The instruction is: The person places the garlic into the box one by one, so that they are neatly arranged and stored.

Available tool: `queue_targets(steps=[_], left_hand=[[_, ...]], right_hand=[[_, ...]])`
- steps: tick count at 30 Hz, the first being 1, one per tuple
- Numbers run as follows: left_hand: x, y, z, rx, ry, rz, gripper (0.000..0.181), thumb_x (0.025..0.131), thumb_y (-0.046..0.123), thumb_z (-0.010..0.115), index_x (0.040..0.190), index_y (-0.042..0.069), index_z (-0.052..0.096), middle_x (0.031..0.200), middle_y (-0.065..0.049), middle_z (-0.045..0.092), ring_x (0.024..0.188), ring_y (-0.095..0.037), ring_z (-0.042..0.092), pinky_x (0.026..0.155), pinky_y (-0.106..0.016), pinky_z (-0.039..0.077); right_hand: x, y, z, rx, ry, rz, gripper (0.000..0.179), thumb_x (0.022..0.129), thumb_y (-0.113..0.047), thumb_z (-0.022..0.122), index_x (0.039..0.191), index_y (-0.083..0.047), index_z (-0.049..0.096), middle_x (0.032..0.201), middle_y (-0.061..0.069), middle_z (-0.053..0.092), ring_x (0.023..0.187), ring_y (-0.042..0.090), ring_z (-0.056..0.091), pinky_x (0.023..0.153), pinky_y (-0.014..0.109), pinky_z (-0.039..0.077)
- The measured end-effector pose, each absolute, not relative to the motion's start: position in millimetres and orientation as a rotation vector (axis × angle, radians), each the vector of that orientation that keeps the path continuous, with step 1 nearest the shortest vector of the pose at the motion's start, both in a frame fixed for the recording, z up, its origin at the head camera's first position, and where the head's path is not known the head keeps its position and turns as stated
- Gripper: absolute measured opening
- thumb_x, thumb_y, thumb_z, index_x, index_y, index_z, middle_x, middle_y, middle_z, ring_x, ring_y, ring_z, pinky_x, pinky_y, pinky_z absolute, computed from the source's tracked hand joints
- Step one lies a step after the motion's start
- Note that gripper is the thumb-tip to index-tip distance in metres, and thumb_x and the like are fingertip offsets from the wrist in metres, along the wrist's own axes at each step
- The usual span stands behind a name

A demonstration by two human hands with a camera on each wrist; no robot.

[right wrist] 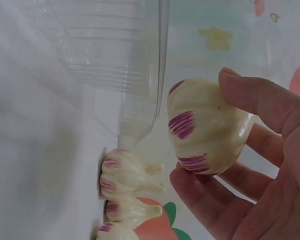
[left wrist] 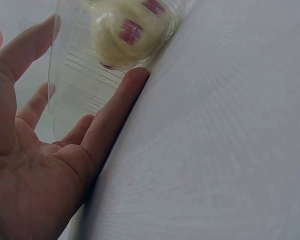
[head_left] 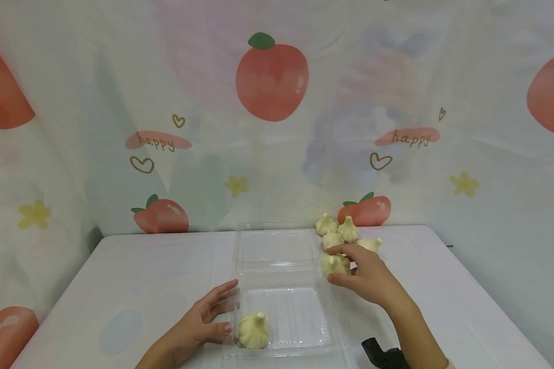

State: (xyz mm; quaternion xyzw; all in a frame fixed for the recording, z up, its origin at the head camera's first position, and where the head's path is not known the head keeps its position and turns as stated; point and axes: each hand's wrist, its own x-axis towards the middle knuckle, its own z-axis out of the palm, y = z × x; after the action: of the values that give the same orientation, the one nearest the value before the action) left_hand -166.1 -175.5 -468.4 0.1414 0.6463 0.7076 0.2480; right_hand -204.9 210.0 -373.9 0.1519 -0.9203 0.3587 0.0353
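Observation:
My right hand pinches a garlic bulb between thumb and fingers, beside the right side of a clear plastic box. In the right wrist view this held garlic bulb shows purple streaks and appears lifted off the table. My left hand touches the box's left wall with its fingers extended. Another garlic bulb sits inside the box tray, in the near left corner. The left wrist view shows the left hand along the box's side, close to that bulb.
The box's lid lies open toward the back. Several more garlic bulbs stand grouped at the table's back, right of the lid. A black object lies near the right forearm. A printed cloth hangs behind the white table.

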Motion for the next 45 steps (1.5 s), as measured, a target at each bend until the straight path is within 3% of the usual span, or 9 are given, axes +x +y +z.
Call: queue_targets(steps=[10, 18, 27, 45], left_hand=[[-166, -176, -468, 0.397, 1.753, 1.932, 0.079, 0.095, 0.012, 0.067, 0.159, 0.022, 0.023, 0.164, -0.017, 0.012, 0.143, -0.035, 0.03, 0.091, -0.048, 0.054], [-166, -177, -467, 0.39, 1.751, 1.929, 0.079, 0.095, 0.013, 0.067, 0.159, 0.022, 0.023, 0.164, -0.017, 0.012, 0.144, -0.034, 0.029, 0.091, -0.047, 0.054], [-166, -175, -466, 0.378, 1.757, 1.927, 0.079, 0.094, 0.013, 0.068, 0.159, 0.023, 0.024, 0.165, -0.017, 0.013, 0.144, -0.034, 0.029, 0.091, -0.047, 0.054], [-166, -176, -466, 0.378, 1.753, 1.933, 0.08, 0.093, 0.011, 0.068, 0.159, 0.022, 0.024, 0.164, -0.017, 0.013, 0.143, -0.034, 0.03, 0.09, -0.048, 0.054]], right_hand=[[-202, 197, -377, 0.558, -2.793, 1.118, 0.046, 0.079, -0.023, 0.085, 0.123, -0.02, 0.067, 0.126, 0.001, 0.065, 0.108, 0.02, 0.057, 0.081, 0.041, 0.055], [-199, 188, -378, 0.624, -2.756, 1.092, 0.045, 0.081, -0.025, 0.084, 0.122, -0.022, 0.067, 0.128, -0.001, 0.064, 0.113, 0.02, 0.058, 0.079, 0.036, 0.056], [-198, 179, -384, 0.661, -2.752, 1.089, 0.045, 0.081, -0.026, 0.084, 0.123, -0.023, 0.067, 0.126, -0.005, 0.065, 0.104, 0.014, 0.058, 0.079, 0.032, 0.056], [-193, 157, -394, 0.753, -2.783, 1.044, 0.044, 0.082, -0.031, 0.082, 0.122, -0.029, 0.065, 0.125, -0.011, 0.064, 0.106, 0.012, 0.06, 0.079, 0.032, 0.054]])
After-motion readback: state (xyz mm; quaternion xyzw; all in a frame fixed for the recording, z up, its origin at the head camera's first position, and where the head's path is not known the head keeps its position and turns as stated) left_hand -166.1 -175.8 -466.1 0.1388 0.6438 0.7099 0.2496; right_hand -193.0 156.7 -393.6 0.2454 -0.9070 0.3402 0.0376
